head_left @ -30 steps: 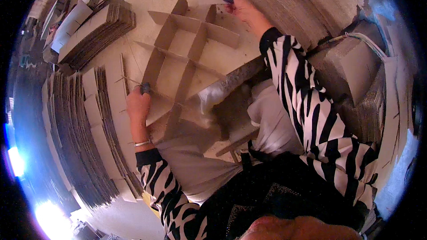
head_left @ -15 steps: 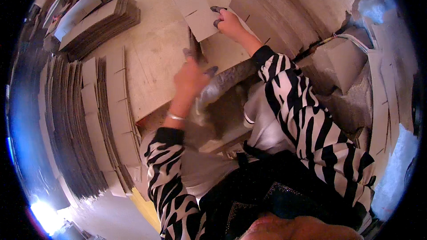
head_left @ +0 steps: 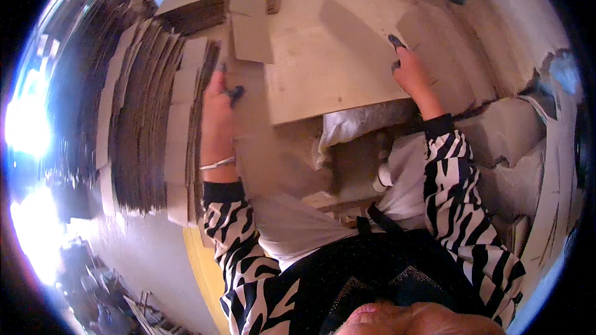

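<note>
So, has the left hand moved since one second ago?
Yes. The left hand moved left, off the flat cardboard sheet, to the stacked cardboard pieces.

I see black-and-white zebra stripes on my sleeves. Left of them, the card stack is brown; the board above is pale beige.

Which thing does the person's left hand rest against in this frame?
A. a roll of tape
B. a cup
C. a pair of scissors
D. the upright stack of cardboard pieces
D: the left hand lies against the edge of the cardboard stack.
</note>
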Tool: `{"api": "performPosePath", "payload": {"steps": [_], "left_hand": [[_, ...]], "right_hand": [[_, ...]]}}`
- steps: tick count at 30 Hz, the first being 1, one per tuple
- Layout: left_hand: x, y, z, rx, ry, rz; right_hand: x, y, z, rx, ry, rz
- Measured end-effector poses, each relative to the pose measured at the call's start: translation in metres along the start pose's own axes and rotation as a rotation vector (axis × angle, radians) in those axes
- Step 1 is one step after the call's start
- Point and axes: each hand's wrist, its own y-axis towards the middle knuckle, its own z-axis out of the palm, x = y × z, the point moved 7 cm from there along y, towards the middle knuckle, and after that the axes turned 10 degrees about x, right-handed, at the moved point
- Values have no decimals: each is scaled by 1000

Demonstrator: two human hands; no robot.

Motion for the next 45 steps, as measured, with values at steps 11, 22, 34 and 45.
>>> {"api": "performPosePath", "payload": {"steps": [11,22,34,45], "left_hand": [[-39,-68,-110,-261,2055,43],[19,-50,-155,-11,1762,-359],[139,94,-60,-241,1939,103],[101,50,-92,-151,1871,-52]], "right_hand": [[11,7,60,208,-137,-13],[66,-1,40,206,-173,-154],[66,7,51,389,-150,-90],[59,-8,36,403,-148,-165]]}}
